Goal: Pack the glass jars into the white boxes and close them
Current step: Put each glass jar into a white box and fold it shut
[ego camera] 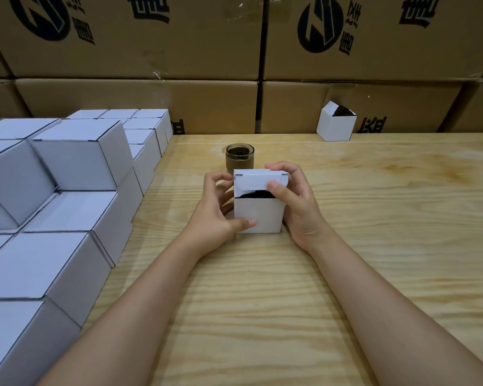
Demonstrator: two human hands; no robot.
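A small white box (258,214) stands on the wooden table (262,302) at the centre. Its lid flap (255,179) is folded down partway, and a dark gap below it shows something black inside. My left hand (216,215) grips the box's left side, thumb on the front face. My right hand (293,201) holds the right side, its thumb pressing on the lid flap. A dark glass jar (240,158) stands just behind the box, untouched.
Stacks of closed white boxes (67,190) fill the table's left side. One open white box (335,122) with something dark inside stands at the back right. Large brown cartons (179,51) form a wall behind the table.
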